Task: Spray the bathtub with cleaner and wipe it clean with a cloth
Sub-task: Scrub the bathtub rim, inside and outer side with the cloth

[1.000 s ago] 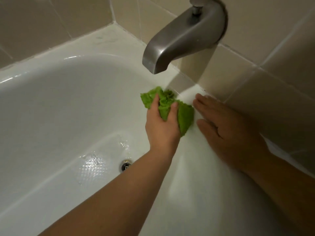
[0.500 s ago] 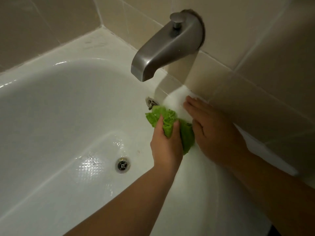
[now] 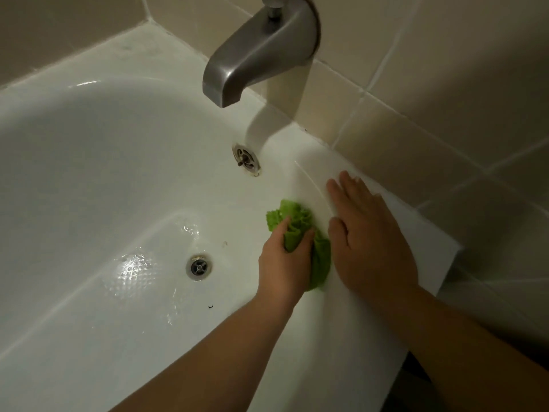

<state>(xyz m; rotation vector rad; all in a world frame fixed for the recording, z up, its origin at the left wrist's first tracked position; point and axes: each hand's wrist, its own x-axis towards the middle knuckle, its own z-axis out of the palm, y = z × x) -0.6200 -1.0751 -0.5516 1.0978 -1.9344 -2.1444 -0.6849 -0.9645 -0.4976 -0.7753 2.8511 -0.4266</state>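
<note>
A crumpled green cloth [image 3: 300, 233] is gripped in the left hand [image 3: 282, 263] against the end wall of a glossy white bathtub [image 3: 89, 173].
The right hand [image 3: 368, 233] is laid flat, fingers straight, on the rim beside beige wall tiles [image 3: 445, 84]; a brushed metal spout [image 3: 261, 52] hangs above, and no writing is seen.

Your white bathtub [image 3: 89, 162] carries the green cloth [image 3: 300, 230] under your left hand [image 3: 282, 263]; your right hand [image 3: 368, 242] rests flat on its rim just beside
</note>
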